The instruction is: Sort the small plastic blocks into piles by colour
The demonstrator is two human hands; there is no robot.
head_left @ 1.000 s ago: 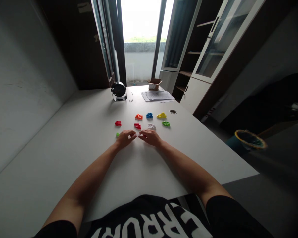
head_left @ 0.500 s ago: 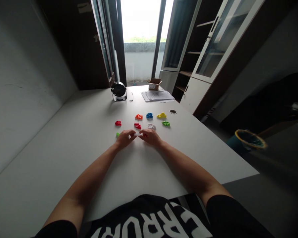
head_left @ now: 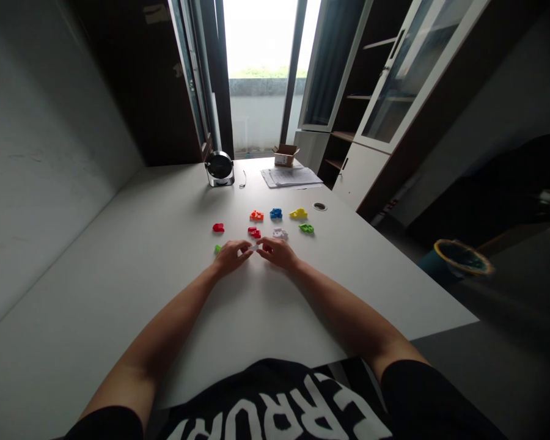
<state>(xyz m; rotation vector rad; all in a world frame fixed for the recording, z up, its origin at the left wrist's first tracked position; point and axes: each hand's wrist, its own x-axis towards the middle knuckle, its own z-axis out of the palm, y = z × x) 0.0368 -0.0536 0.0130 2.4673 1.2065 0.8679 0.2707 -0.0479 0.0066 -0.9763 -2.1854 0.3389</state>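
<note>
Between my two hands is a small white piece (head_left: 254, 247); the fingertips of my left hand (head_left: 231, 255) pinch its left end and those of my right hand (head_left: 277, 252) its right end. Just beyond the hands lie a red piece (head_left: 254, 232) and a white toy-like piece (head_left: 280, 233). Part of a green piece (head_left: 217, 249) shows beside my left hand. Farther back are a red piece (head_left: 218, 227), an orange one (head_left: 256, 215), a blue one (head_left: 275, 213), a yellow one (head_left: 298, 213) and a green one (head_left: 307, 228).
On the white table (head_left: 165, 244), a small black fan-like device (head_left: 219, 168) stands at the back, with papers (head_left: 293, 176) and an open cardboard box (head_left: 285, 155) to its right. A round hole (head_left: 319, 206) is near the right edge. A bin (head_left: 458, 260) stands beyond that edge.
The small white piece between my fingers has tilted slightly, its right end now a little higher. Both hands have otherwise stayed in almost the same place.
</note>
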